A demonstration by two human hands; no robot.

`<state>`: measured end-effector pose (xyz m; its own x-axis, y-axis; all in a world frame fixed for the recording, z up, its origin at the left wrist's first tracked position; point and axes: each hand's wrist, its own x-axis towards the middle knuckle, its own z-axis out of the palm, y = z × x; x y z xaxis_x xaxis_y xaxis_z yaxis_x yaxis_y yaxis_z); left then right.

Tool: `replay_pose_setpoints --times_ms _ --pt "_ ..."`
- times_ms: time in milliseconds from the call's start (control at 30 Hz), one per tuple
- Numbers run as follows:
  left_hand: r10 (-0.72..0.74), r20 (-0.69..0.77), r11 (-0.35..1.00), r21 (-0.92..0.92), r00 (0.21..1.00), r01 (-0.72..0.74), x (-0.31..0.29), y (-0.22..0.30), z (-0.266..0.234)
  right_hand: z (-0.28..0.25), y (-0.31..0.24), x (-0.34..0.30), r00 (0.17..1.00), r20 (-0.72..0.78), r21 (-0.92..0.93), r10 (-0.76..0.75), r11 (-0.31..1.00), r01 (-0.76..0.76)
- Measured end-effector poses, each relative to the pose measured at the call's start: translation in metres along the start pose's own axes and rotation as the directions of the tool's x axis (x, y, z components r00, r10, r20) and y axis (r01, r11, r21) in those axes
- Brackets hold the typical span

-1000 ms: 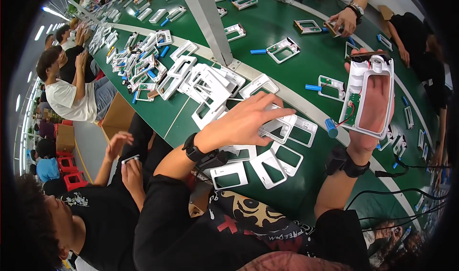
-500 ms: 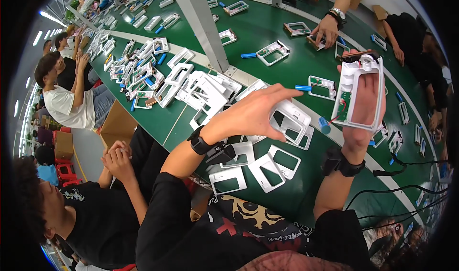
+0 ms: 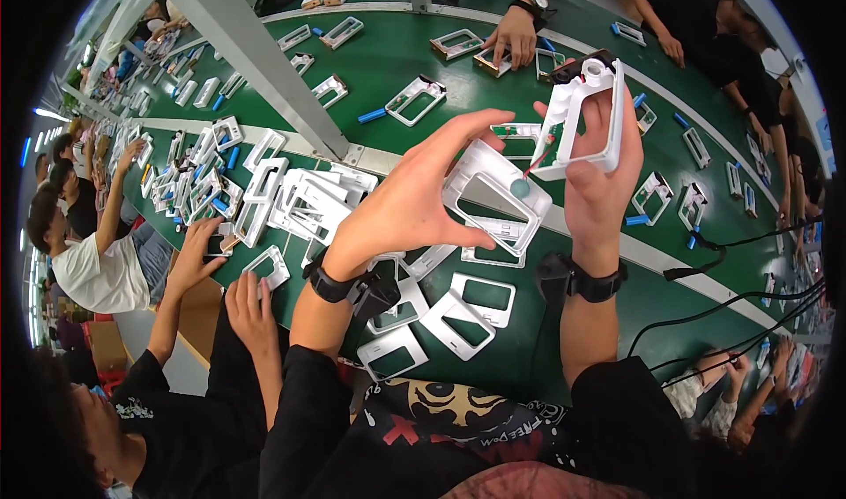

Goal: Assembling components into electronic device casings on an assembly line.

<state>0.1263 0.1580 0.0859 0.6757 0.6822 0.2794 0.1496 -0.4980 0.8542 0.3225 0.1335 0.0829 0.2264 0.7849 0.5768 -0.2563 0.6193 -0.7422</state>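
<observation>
My left hand [image 3: 392,195] is curled round a white plastic frame cover [image 3: 471,169], thumb below and fingers above, holding it tilted over the table. Raised to its right, my right hand [image 3: 601,191] grips a white handheld-device housing [image 3: 573,103] with a large rectangular opening, a dark part on top and a green circuit board along one side. Red wire runs from this housing to a blue cylindrical battery [image 3: 521,188], which hangs in front of the cover. Beneath my hands lie several loose white covers [image 3: 458,323], and a heap of white frames [image 3: 317,199] sits left of my left hand.
A grey metal post [image 3: 264,67] rises beyond the heap. More housings with blue batteries [image 3: 419,101] are spread over the green table. At left, a neighbour's hands [image 3: 251,314] touch parts; across, another person's hand [image 3: 513,36] rests on a housing. Black cables [image 3: 705,318] cross the right side.
My left hand has lifted the white cover toward the housing in my right hand. The two pieces are closer together, and the view has shifted right. The neighbour's clasped hands have parted onto the table.
</observation>
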Motion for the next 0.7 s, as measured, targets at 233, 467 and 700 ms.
replay_pose_setpoints --times_ms 233,467,700 --pt "0.136 -0.044 0.981 -0.132 0.99 -0.141 0.004 -0.004 0.005 0.0 0.004 -0.001 0.999 -0.047 -0.071 -0.016 0.997 0.012" --pt "0.071 -0.01 0.99 -0.123 0.997 -0.072 0.006 -0.009 0.013 0.0 0.003 -0.002 0.998 -0.063 -0.096 -0.012 0.995 0.006" --pt "0.101 -0.012 0.992 -0.079 0.995 -0.102 0.008 -0.004 0.02 -0.005 0.012 0.0 0.982 -0.103 -0.349 -0.159 0.93 0.114"
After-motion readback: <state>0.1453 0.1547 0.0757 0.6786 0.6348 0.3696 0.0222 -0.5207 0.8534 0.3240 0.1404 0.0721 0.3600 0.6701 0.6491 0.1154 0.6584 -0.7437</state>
